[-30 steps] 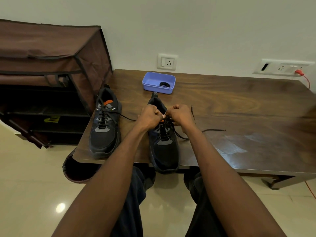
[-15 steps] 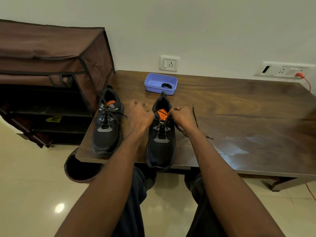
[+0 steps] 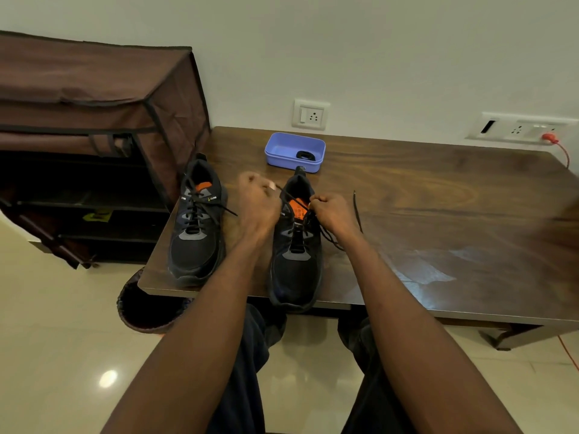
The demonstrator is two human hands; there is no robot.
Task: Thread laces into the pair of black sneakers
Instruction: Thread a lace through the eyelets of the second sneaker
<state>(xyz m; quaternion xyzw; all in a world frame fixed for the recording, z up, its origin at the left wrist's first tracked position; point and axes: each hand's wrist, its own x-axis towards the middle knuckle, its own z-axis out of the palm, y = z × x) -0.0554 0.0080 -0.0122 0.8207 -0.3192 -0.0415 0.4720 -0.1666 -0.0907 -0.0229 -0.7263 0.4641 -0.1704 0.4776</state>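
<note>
Lace (image 3: 289, 195) thin & floppy, grab near tip; left hand (image 3: 258, 203) blurry, seems pinching it, right hand (image 3: 333, 211) fist holds other end at shoe (image 3: 296, 245)

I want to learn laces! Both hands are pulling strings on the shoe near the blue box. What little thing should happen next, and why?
Probably pull both ends snug and even. The left hand draws one end of the black lace up and away, while the right hand pinches the other end at the right sneaker, beside its orange tongue. Lace loops there look slack.
</note>
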